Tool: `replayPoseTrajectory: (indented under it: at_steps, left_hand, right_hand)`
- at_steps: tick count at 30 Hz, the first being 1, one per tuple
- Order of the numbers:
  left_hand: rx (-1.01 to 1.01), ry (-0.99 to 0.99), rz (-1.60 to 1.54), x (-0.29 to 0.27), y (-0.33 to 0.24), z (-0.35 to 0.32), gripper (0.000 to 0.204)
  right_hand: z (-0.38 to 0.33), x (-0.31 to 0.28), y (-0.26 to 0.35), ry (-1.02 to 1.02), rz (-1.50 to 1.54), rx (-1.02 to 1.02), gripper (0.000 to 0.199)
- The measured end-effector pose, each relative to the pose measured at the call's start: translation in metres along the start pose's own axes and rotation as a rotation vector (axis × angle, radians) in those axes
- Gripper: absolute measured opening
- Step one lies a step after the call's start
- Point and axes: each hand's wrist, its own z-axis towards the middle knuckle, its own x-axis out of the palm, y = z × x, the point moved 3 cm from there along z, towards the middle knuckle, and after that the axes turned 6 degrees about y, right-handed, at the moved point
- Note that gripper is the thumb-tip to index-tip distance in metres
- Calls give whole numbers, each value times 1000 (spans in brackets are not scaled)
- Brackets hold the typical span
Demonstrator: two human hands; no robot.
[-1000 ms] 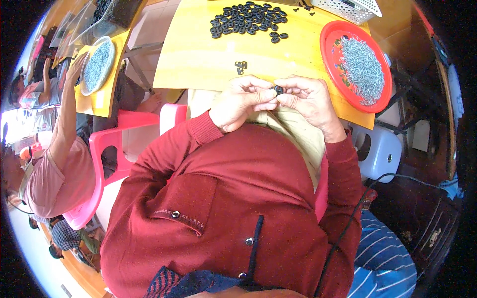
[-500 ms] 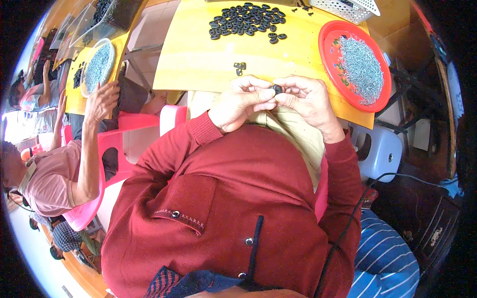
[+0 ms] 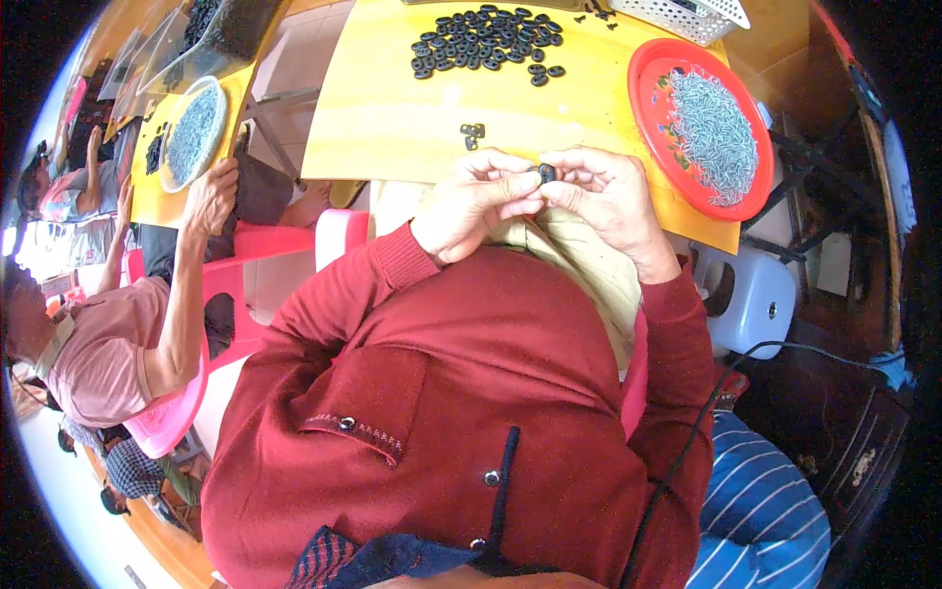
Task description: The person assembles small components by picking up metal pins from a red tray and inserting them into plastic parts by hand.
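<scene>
Both hands meet above the near edge of the yellow table (image 3: 392, 128). The left hand (image 3: 476, 201) and right hand (image 3: 603, 191) pinch one small black ring part (image 3: 546, 174) between narrowed fingertips. A pile of black rings (image 3: 486, 44) lies at twelve o'clock, a red plate (image 3: 648, 79) of small metal pieces at two o'clock. Recommended: keep the part level and the pinch steady over the table, so a slip lands there.

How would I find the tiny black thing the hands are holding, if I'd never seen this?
Start at the yellow table and come to its near edge, where the left hand and right hand meet. The small black ring is pinched between their fingertips. Unlike the pile of black rings at the table's far side, it is alone and lifted off the table.
</scene>
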Motion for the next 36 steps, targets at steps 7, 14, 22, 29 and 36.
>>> replayPoseTrajectory:
  at_steps: [7, 14, 22, 29, 36]
  left_hand:
    - [20, -12, -13, 1, 0, -2, 14]
    - [26, -32, -17, 1, 1, -2, 14]
    - [29, -16, -3, 1, 0, -1, 13]
    - [14, -28, 1, 1, 0, 0, 14]
    - [-5, -35, 20, -1, 3, 0, 14]
  right_hand:
    - [0, 2, -2, -17, 18, 3, 15]
    - [1, 2, -3, -30, 29, -19, 17]
    - [1, 0, -3, 7, -7, -11, 15]
    - [1, 0, 0, 10, -60, -7, 16]
    - [0, 0, 1, 33, -37, 4, 18]
